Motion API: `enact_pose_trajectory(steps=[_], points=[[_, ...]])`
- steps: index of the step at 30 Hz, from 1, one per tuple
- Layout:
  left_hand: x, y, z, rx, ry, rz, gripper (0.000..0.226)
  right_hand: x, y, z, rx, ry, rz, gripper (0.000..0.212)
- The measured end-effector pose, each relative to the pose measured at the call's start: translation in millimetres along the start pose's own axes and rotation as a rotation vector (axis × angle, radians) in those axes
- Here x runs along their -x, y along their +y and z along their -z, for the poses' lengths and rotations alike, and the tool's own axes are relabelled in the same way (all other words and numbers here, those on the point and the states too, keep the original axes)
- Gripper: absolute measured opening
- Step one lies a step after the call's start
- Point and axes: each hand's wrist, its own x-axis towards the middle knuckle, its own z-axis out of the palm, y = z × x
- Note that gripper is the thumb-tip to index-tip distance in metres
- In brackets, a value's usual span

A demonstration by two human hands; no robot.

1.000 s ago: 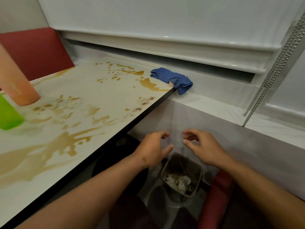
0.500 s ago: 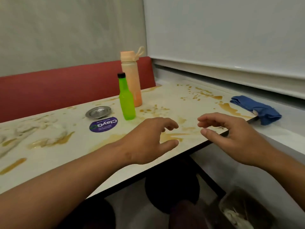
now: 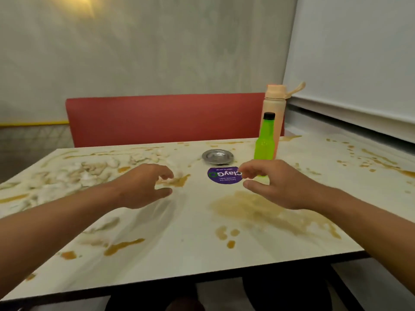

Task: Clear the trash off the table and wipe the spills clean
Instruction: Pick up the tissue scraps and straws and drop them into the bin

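Observation:
The white table (image 3: 193, 250) is smeared with brown liquid spills (image 3: 258, 209) and pale creamy smears (image 3: 74, 176) on its left half. My left hand (image 3: 143, 187) hovers over the middle of the table, fingers apart and curled, holding nothing. My right hand (image 3: 276, 182) hovers a little to the right, also empty with fingers apart, just in front of a green bottle (image 3: 265, 140) with a black cap. A purple round sticker (image 3: 224, 175) lies between my hands. The blue cloth and the trash bin are out of view.
A peach water bottle (image 3: 275, 102) stands behind the green one. A small metal dish (image 3: 217, 156) sits beyond the sticker. A red bench back (image 3: 161, 117) lines the table's far side. A white window blind (image 3: 359, 63) and ledge run along the right.
My view swung left and up from the bin beside the table to the tabletop. Both empty hands rose from over the bin and now hover above the table's middle.

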Motion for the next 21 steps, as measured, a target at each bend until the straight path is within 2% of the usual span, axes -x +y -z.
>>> enact_pose_trajectory(steps=[7, 15, 18, 21], points=[[-14, -91, 6, -0.056, -0.023, 0.150, 0.044, -102, -29, -62, 0.107, -0.240, 0.055, 0.044], [-56, -115, 9, 0.000, -0.005, 0.097, 0.046, -182, -55, -127, 0.241, -0.341, 0.070, 0.068], [-79, -120, 0, -0.007, 0.005, 0.110, 0.045, -193, -58, -143, 0.273, -0.349, 0.073, 0.068], [-101, -118, -8, -0.024, -0.003, 0.130, 0.047, -198, -61, -149, 0.286, -0.314, 0.072, 0.057]])
